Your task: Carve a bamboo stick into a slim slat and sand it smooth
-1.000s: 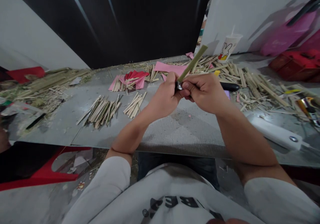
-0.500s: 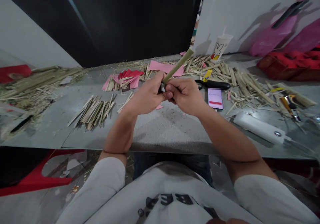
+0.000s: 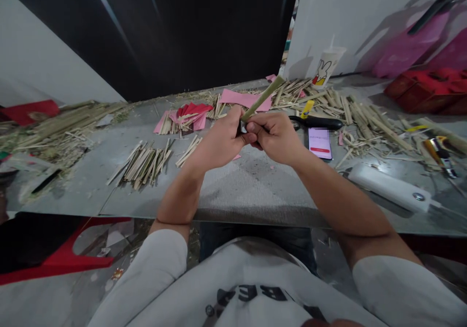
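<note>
My left hand [image 3: 224,139] and my right hand [image 3: 275,135] meet over the middle of the table, both closed with fingertips nearly touching. A flat pale-green plant strip [image 3: 264,97], like split bamboo or reed, slants up and right from between them. My right fingers pinch around its lower end. In my left hand, a small dark thing [image 3: 240,127] shows between thumb and forefinger; what it is I cannot make out. Left of my hands lies a pile of thin split sticks [image 3: 144,166], with a few loose sticks [image 3: 188,151] nearer my left wrist.
Pink paper [image 3: 246,99] and red folded paper [image 3: 193,110] lie behind my hands. A phone [image 3: 320,143], a black handle [image 3: 323,122], a white device [image 3: 388,186] and a paintbrush [image 3: 441,156] are rightward. A cup [image 3: 326,66] and a red carton [image 3: 425,91] stand at back.
The view has shifted slightly, so everything on the table appears a little further right. My hands keep nearly the same pose around the green strip.
</note>
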The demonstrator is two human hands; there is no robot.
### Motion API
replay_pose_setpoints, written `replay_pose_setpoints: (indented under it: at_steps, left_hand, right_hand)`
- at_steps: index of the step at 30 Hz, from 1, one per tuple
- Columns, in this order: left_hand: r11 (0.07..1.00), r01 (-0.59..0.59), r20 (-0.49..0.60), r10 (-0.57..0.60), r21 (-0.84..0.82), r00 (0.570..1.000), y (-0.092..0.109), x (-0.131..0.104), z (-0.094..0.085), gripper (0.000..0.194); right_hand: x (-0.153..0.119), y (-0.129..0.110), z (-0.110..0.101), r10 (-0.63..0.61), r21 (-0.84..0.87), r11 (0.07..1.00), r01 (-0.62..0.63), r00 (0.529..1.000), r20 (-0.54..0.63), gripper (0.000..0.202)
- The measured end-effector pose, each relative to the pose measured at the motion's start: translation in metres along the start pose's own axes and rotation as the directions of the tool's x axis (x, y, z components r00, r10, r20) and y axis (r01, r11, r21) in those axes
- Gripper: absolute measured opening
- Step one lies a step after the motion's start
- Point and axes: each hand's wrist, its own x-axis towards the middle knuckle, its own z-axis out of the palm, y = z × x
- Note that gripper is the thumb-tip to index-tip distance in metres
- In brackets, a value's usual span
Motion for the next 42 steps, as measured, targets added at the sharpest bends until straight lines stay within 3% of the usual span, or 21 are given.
replay_pose_setpoints:
  at_steps: [4,10,15,20,24,31,39,42]
  left_hand:
    - [0.999,0.019,-0.020,-0.020,-0.027,1.000,-0.001,0.004,0.004,0.030]
    - [1.000,0.013,-0.011,-0.013,-0.018,1.000,-0.006,0.003,0.003,0.036]
    - [0.999,0.019,-0.057,-0.021,-0.036,0.998,-0.007,0.006,0.007,0.031]
    - [0.999,0.025,-0.083,-0.027,-0.022,0.996,-0.007,0.006,0.008,0.035]
    - [0.999,0.034,-0.076,-0.037,-0.041,0.996,-0.002,0.003,0.008,0.034]
    - [0.995,-0.003,-0.019,0.001,-0.103,1.000,0.007,0.000,0.008,0.038]
    - [0.997,0.035,-0.087,-0.041,-0.069,0.995,0.006,0.002,0.014,0.035]
    - [0.998,0.044,-0.097,-0.049,-0.050,0.994,0.006,0.002,0.014,0.038]
  right_hand:
    - [0.002,0.003,-0.002,0.037,-0.025,0.999,-0.039,0.997,-0.062,0.042]
    - [0.004,0.007,-0.002,0.050,0.077,0.995,-0.055,0.996,0.068,0.040]
    - [0.002,0.006,0.000,0.062,-0.014,0.998,-0.064,0.995,-0.075,0.042]
    - [0.001,0.004,0.001,0.024,-0.081,0.996,-0.032,0.994,-0.103,0.041]
    - [0.001,-0.001,-0.007,0.003,-0.098,0.995,-0.009,0.998,-0.061,0.038]
    - [0.001,-0.013,-0.021,0.046,-0.042,0.998,-0.040,0.988,0.146,0.042]
    - [-0.001,-0.011,-0.015,0.103,-0.044,0.994,-0.103,0.995,-0.001,0.044]
    - [0.000,-0.011,-0.016,0.079,-0.035,0.996,-0.079,0.997,0.019,0.044]
